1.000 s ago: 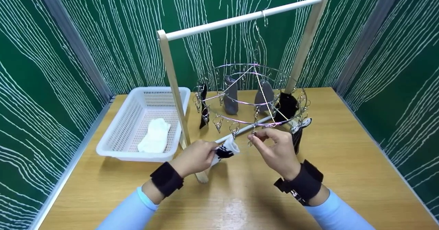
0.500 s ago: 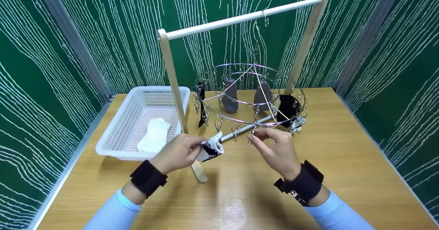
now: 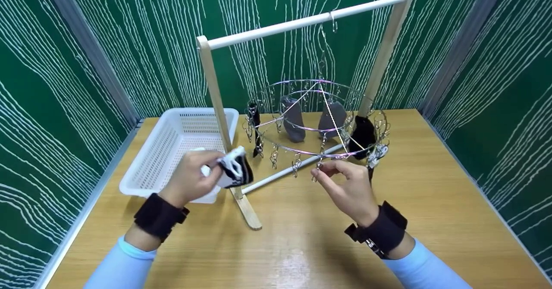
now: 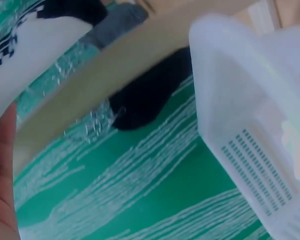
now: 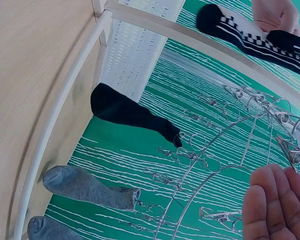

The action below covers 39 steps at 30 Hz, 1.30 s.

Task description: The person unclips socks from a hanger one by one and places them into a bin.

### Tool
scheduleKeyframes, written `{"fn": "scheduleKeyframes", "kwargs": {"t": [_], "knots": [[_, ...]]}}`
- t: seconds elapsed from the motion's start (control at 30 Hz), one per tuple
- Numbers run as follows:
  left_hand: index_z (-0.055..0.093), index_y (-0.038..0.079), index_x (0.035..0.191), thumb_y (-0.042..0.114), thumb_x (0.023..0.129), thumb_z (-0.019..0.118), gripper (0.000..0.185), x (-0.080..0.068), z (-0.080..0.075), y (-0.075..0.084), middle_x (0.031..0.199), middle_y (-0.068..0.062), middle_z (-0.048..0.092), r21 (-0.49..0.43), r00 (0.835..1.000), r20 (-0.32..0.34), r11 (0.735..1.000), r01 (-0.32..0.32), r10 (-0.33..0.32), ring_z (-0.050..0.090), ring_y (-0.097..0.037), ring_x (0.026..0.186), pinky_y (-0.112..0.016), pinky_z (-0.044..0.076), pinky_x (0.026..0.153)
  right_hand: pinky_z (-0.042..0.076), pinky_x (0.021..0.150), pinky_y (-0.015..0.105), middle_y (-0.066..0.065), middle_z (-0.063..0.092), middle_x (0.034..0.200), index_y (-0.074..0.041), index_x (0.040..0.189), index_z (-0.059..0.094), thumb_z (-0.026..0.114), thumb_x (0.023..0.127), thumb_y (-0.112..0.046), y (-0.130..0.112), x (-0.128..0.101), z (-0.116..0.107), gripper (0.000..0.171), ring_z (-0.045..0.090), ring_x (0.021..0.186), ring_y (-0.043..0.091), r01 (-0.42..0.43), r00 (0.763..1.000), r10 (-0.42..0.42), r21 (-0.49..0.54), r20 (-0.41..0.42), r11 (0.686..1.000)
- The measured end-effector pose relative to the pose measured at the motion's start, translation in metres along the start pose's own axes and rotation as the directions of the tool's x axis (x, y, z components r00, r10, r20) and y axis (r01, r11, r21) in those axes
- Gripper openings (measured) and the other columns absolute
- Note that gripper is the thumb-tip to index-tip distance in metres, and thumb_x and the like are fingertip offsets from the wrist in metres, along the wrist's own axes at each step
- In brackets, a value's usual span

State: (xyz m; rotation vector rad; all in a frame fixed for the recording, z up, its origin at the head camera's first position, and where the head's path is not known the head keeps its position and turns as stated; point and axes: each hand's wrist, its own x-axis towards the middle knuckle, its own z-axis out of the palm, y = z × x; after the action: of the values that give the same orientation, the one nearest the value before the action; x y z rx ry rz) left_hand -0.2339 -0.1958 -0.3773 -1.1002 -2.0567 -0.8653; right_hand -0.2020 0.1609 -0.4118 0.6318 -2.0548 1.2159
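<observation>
My left hand (image 3: pixel 189 177) pinches a black-and-white sock (image 3: pixel 237 168) by its edge, just in front of the rack's left post. In the right wrist view the same sock (image 5: pixel 250 42) shows a checkered band and a black toe. My right hand (image 3: pixel 348 190) pinches a metal clip (image 3: pixel 318 173) hanging from the front of a round clip hanger (image 3: pixel 297 152). Two grey socks (image 3: pixel 294 123) and black socks (image 3: pixel 363 136) hang from the ring. Another black-and-white sock (image 3: pixel 377 154) hangs at its right, partly hidden behind my right hand.
A white perforated basket (image 3: pixel 129 187) stands at the left; my left hand covers much of the white sock in it. The wooden rack (image 3: pixel 249 213) holds the hanger from its white top bar (image 3: pixel 271 31). A lower bar (image 3: pixel 276 176) crosses behind the hands.
My left hand has moved left, away from the hanger toward the basket, carrying the black-and-white sock. My right hand stays at the same clip. The hanging socks have swung slightly.
</observation>
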Motion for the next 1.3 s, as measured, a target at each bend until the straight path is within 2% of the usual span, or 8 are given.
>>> {"fn": "scheduleKeyframes", "kwargs": {"t": [0.17,0.33,0.5,0.67,0.9,1.1,1.2,1.3], "knots": [[0.068,0.001,0.075,-0.008,0.080,0.060,0.013,0.004,-0.015,-0.008,0.063,-0.005,0.065,-0.015,0.987,-0.157,1.000,0.009,-0.011,0.059,-0.016,0.056,-0.028,0.051,0.056,0.054,0.075,0.011,0.003,0.080,0.080,-0.004,0.088,0.080,0.088,0.086,0.002,0.000,-0.001,0.000,0.010,0.069,0.073,0.006,-0.005,1.000,0.005,0.003,0.003,1.000],[0.062,0.001,0.068,-0.006,0.083,0.059,0.017,0.009,-0.028,-0.016,0.059,-0.008,0.061,-0.031,0.962,-0.255,0.995,0.095,-0.099,0.052,-0.002,0.059,-0.019,0.045,0.054,0.054,0.074,0.011,0.002,0.080,0.079,-0.005,0.087,0.080,0.087,0.086,0.003,0.000,0.000,0.000,0.011,0.069,0.073,0.005,0.004,1.000,-0.005,0.018,0.004,1.000],[0.063,-0.002,0.067,-0.004,0.084,0.059,0.017,0.013,-0.040,-0.032,0.057,-0.011,0.061,-0.010,0.934,-0.302,0.980,0.198,-0.192,0.048,0.006,0.060,-0.009,0.038,0.056,0.054,0.074,0.011,0.001,0.080,0.078,-0.004,0.087,0.080,0.088,0.086,0.003,0.002,0.001,0.000,0.011,0.070,0.072,0.007,0.022,1.000,-0.022,0.027,0.003,0.999],[0.062,-0.003,0.066,-0.005,0.087,0.059,0.021,0.012,-0.047,-0.056,0.058,-0.011,0.061,0.070,0.919,-0.301,0.955,0.287,-0.254,0.047,0.005,0.059,-0.006,0.037,0.057,0.054,0.075,0.011,0.002,0.080,0.078,-0.004,0.087,0.080,0.088,0.085,0.003,0.001,0.001,0.000,0.011,0.071,0.072,0.007,0.021,1.000,-0.021,0.012,0.000,1.000],[0.061,0.002,0.071,0.002,0.090,0.060,0.019,0.011,-0.048,-0.084,0.060,0.000,0.044,0.273,0.903,-0.135,0.861,0.430,-0.408,0.041,-0.016,0.056,-0.023,0.029,0.057,0.054,0.075,0.010,0.002,0.080,0.078,-0.003,0.087,0.079,0.088,0.084,0.004,0.003,-0.001,0.000,0.012,0.070,0.072,0.007,0.026,1.000,-0.026,0.015,0.004,1.000],[0.073,0.000,0.091,0.009,0.097,0.056,0.020,0.010,-0.047,-0.100,0.069,-0.010,0.059,0.435,0.821,0.071,0.758,0.485,-0.566,0.051,-0.027,0.062,-0.040,0.040,0.059,0.055,0.075,0.011,0.003,0.080,0.079,-0.003,0.087,0.079,0.088,0.084,0.004,0.002,0.000,-0.002,0.012,0.070,0.072,0.008,0.035,0.999,-0.036,0.016,0.004,0.999],[0.075,-0.003,0.106,0.011,0.099,0.054,0.026,0.007,-0.044,-0.108,0.081,-0.019,0.071,0.501,0.776,0.150,0.724,0.475,-0.613,0.060,-0.034,0.068,-0.052,0.051,0.065,0.055,0.076,0.011,0.003,0.080,0.079,-0.003,0.088,0.079,0.088,0.084,0.004,0.002,0.001,-0.002,0.012,0.071,0.073,0.009,0.037,0.999,-0.037,0.011,0.006,0.999],[0.074,-0.004,0.104,0.011,0.100,0.054,0.026,0.005,-0.039,-0.115,0.087,-0.024,0.074,0.558,0.738,0.199,0.694,0.456,-0.645,0.065,-0.037,0.072,-0.059,0.055,0.071,0.055,0.076,0.011,0.003,0.080,0.079,-0.003,0.088,0.079,0.087,0.085,0.004,0.001,0.000,-0.002,0.012,0.071,0.073,0.009,0.043,0.999,-0.043,0.010,0.005,0.999]]}}
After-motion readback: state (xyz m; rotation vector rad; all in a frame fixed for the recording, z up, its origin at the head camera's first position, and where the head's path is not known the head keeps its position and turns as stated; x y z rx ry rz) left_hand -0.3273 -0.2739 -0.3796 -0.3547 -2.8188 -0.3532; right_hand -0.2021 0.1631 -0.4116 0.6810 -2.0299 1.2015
